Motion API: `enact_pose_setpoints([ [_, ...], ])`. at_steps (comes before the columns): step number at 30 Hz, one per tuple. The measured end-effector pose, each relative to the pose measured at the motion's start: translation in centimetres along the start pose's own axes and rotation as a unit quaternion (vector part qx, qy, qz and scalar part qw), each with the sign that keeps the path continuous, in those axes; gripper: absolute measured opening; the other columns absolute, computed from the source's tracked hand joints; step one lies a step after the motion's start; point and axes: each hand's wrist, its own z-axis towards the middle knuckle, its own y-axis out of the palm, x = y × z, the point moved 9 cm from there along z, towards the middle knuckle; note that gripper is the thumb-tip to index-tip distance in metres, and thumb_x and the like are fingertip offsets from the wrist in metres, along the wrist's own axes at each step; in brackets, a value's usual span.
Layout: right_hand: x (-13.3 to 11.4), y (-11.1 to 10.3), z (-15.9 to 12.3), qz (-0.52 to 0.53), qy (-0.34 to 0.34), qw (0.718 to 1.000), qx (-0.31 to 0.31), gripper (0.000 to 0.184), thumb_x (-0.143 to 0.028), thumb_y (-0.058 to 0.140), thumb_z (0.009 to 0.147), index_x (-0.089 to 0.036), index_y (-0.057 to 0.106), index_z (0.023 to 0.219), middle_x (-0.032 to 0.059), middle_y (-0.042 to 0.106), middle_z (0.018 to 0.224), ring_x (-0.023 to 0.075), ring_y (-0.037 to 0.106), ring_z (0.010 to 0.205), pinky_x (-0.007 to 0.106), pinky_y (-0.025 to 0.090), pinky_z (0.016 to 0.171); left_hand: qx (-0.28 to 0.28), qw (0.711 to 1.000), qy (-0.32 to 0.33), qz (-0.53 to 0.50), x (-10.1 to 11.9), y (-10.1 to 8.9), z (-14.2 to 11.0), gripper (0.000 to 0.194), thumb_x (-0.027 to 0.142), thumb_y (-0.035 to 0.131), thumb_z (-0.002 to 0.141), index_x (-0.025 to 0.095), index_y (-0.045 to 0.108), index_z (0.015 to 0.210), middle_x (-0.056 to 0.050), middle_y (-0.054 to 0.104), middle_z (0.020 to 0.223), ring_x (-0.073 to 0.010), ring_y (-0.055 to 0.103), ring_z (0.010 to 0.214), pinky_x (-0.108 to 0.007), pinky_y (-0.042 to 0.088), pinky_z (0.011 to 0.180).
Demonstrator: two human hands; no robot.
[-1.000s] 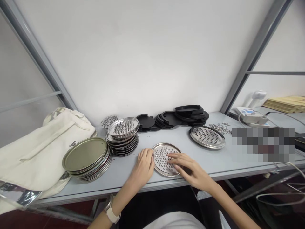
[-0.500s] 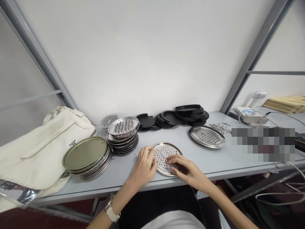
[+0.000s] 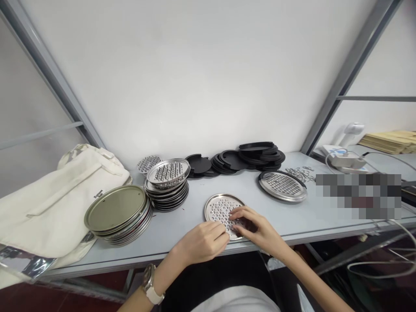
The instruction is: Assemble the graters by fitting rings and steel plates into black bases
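Note:
A round silver grater plate [image 3: 215, 209] with raised teeth lies near the table's front edge, between my hands. My left hand [image 3: 208, 239] is at its near left rim, fingers curled and pressed together; whatever they hold, if anything, is hidden. My right hand [image 3: 255, 227] rests over the plate's right side, its thumb and bent fingers apart and its fingertips on or just above the teeth. Left of the plate stands a stack of metal grater plates [image 3: 166, 195], topped by a toothed one [image 3: 169, 172]. Farther right lies a slotted grater plate [image 3: 282, 186] with a black rim.
Olive-topped round plates [image 3: 115, 210] are stacked at the left, against a cream bag [image 3: 61, 195]. Black round holders [image 3: 260, 157] pile up along the wall. Small metal pieces [image 3: 300, 174] lie at the right, near a white device [image 3: 344, 159] with cables.
My left hand has moved from the plate's left rim toward me and right, and its fingers have curled together. My right hand has shifted slightly right.

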Motion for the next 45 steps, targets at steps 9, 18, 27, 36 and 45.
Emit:
enact_pose_setpoints([
  [9, 0.5, -0.1, -0.3, -0.057, 0.026, 0.998, 0.008, 0.010, -0.032, 0.062, 0.083, -0.023, 0.066, 0.087, 0.0062, 0.054, 0.116, 0.0218, 0.052, 0.110, 0.034, 0.042, 0.096, -0.005, 1.000, -0.021, -0.019, -0.3, 0.0, -0.1, 0.018, 0.016, 0.040, 0.093, 0.015, 0.054, 0.081, -0.002, 0.051, 0.075, -0.0135, 0.051, 0.067, -0.026, 0.043, 0.060],
  [18, 0.5, -0.1, -0.1, -0.060, 0.033, 0.998, 0.006, 0.012, -0.034, 0.061, 0.084, -0.023, 0.066, 0.082, 0.0066, 0.054, 0.114, 0.0232, 0.051, 0.112, 0.037, 0.041, 0.096, -0.028, 0.999, -0.021, -0.036, -0.4, 0.4, -0.3, 0.015, 0.015, 0.040, 0.092, 0.016, 0.053, 0.086, -0.002, 0.053, 0.079, -0.0132, 0.051, 0.067, -0.026, 0.042, 0.059],
  [27, 0.3, -1.3, -0.3, -0.074, 0.007, 0.993, 0.089, 0.035, -0.035, 0.065, 0.081, -0.023, 0.051, 0.111, 0.0072, 0.055, 0.112, 0.0232, 0.051, 0.109, 0.036, 0.043, 0.094, -0.044, 0.998, -0.018, -0.037, -0.4, 0.9, -0.5, 0.016, 0.012, 0.039, 0.090, 0.016, 0.054, 0.087, -0.003, 0.052, 0.078, -0.0128, 0.050, 0.065, -0.025, 0.041, 0.059],
  [36, 1.1, -2.5, -0.7, -0.077, 0.027, 0.981, 0.174, 0.020, -0.035, 0.051, 0.090, -0.022, 0.049, 0.105, 0.0080, 0.055, 0.105, 0.0238, 0.052, 0.106, 0.039, 0.041, 0.094, -0.035, 0.998, -0.020, -0.038, -0.4, 0.6, -0.4, 0.014, 0.014, 0.041, 0.091, 0.016, 0.053, 0.085, -0.002, 0.053, 0.079, -0.0124, 0.051, 0.065, -0.025, 0.040, 0.058],
  [45, -0.4, -0.5, -0.2, -0.119, -0.027, 0.991, 0.045, 0.075, -0.050, 0.080, 0.058, -0.025, 0.045, 0.119, 0.0117, 0.049, 0.123, 0.0316, 0.043, 0.118, 0.045, 0.040, 0.098, -0.019, 0.998, -0.025, -0.048, -0.2, 0.1, -0.1, 0.017, 0.020, 0.040, 0.091, 0.015, 0.053, 0.082, -0.003, 0.051, 0.074, -0.0130, 0.052, 0.062, -0.024, 0.040, 0.052],
])
